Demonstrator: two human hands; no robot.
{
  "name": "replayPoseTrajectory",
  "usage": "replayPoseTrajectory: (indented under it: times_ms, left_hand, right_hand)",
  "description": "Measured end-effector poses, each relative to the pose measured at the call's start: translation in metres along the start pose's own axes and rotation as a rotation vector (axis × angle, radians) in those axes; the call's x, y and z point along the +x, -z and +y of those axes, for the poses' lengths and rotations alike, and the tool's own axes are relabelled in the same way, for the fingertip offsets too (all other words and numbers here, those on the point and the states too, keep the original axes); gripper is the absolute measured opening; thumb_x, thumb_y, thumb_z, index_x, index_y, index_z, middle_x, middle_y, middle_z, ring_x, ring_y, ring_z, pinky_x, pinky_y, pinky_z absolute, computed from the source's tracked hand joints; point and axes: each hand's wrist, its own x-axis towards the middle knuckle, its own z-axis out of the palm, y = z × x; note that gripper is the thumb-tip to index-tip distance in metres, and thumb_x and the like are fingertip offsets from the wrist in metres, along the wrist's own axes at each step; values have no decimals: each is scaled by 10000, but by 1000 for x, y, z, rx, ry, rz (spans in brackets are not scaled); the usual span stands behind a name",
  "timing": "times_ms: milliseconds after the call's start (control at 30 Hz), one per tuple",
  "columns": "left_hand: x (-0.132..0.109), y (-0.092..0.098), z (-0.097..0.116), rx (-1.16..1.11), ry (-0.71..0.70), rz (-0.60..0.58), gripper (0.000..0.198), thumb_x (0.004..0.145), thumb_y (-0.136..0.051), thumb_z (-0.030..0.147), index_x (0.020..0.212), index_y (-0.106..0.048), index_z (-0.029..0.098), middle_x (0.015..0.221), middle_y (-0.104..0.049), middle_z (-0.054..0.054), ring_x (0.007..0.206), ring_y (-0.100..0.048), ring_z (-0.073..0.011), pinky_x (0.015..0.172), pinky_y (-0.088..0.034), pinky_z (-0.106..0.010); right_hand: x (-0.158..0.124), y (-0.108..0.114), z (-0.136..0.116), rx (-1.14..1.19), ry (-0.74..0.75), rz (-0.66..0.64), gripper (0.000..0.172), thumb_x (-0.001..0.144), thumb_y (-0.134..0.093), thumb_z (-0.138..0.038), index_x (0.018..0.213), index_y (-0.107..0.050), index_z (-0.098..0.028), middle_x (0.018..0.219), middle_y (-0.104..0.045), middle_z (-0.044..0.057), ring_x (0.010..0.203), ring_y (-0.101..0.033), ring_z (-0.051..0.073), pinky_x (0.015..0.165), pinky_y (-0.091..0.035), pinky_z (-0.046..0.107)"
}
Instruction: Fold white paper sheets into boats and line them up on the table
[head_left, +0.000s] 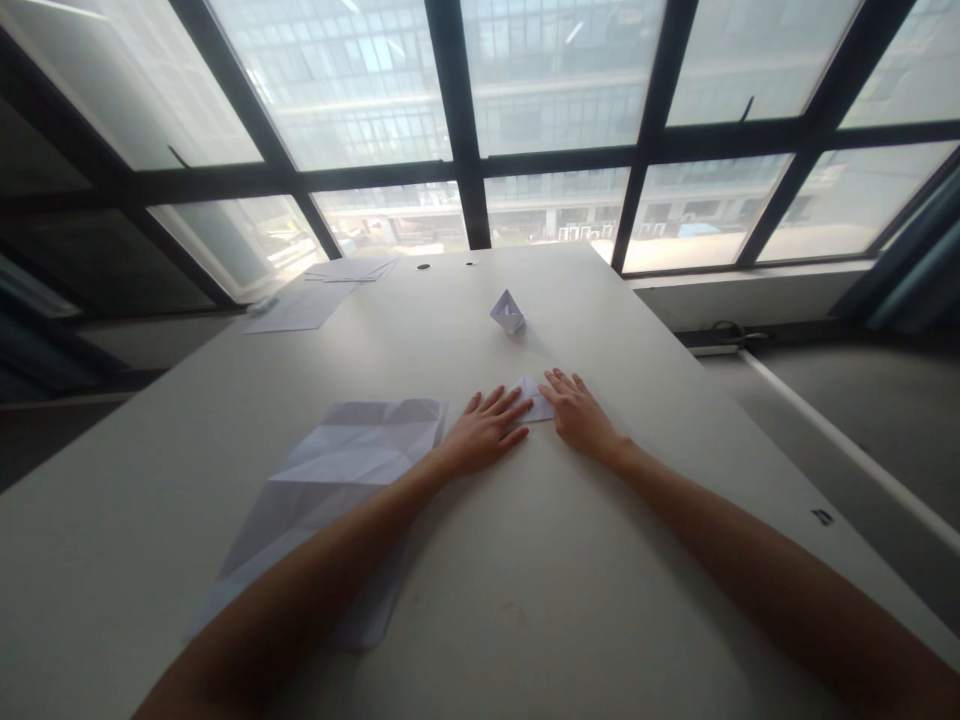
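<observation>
A small folded white paper (537, 405) lies flat on the white table (600, 560) between my hands. My left hand (487, 432) rests palm down with its fingers spread, its fingertips on the paper's left side. On the paper's right edge lie the fingertips of my right hand (577, 412), which is also palm down, its thumb hidden. Beyond my hands stands a small folded paper boat (508, 313). A large creased white sheet (337, 450) lies to the left, partly under my left forearm.
More white sheets (304, 305) lie at the table's far left corner. Two small dark round spots are near the far edge, and a small black object (823, 517) is near the right edge. Large framed windows (555, 80) stand beyond the table.
</observation>
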Motion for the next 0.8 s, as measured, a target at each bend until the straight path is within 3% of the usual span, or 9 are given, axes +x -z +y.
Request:
replayPoseTrajectory:
  times_ms: [167, 467, 567, 700, 800]
  left_hand:
    - [0, -1, 0, -11, 7, 1, 623, 1008, -242, 610, 1578, -166, 368, 1644, -161, 39, 1526, -125, -255, 1221, -112, -521]
    - [-1, -2, 0, -2, 15, 6, 611, 1013, -245, 597, 1573, -210, 355, 1643, -177, 30, 1524, -135, -259, 1223, -106, -505]
    - [0, -1, 0, 6, 9, -5, 592, 1017, -248, 585, 1563, -244, 358, 1648, -155, 20, 1525, -131, -255, 1220, -102, -508]
    - [1, -1, -1, 18, 11, -7, 646, 1016, -249, 583, 1569, -259, 248, 1648, -139, -63, 1527, -119, -239, 1220, -108, -493]
    - [2, -2, -1, 17, 15, -6, 676, 1017, -252, 578, 1574, -238, 195, 1643, -150, -92, 1528, -114, -230, 1222, -103, -484]
  right_hand:
    - [-1, -6, -8, 139, 113, -44, 586, 918, -380, -137, 1502, -390, -82, 1567, -368, 153, 1482, -272, 220, 1207, -228, 435]
    - [0, -6, -11, 88, 48, -95, 599, 987, -377, -336, 1505, -364, -35, 1572, -346, 176, 1482, -271, 245, 1216, -193, 423]
    - [0, -4, -11, 10, 6, -109, 568, 997, -316, -283, 1505, -361, -35, 1579, -332, 175, 1487, -254, 259, 1216, -157, 471]
    - [0, -3, -7, -68, -104, -114, 584, 926, -292, -103, 1500, -367, -27, 1582, -327, 177, 1488, -249, 269, 1211, -130, 505]
    - [-1, -1, -2, -113, -224, -103, 595, 904, -321, -81, 1493, -401, -71, 1581, -332, 181, 1486, -250, 293, 1201, -141, 530]
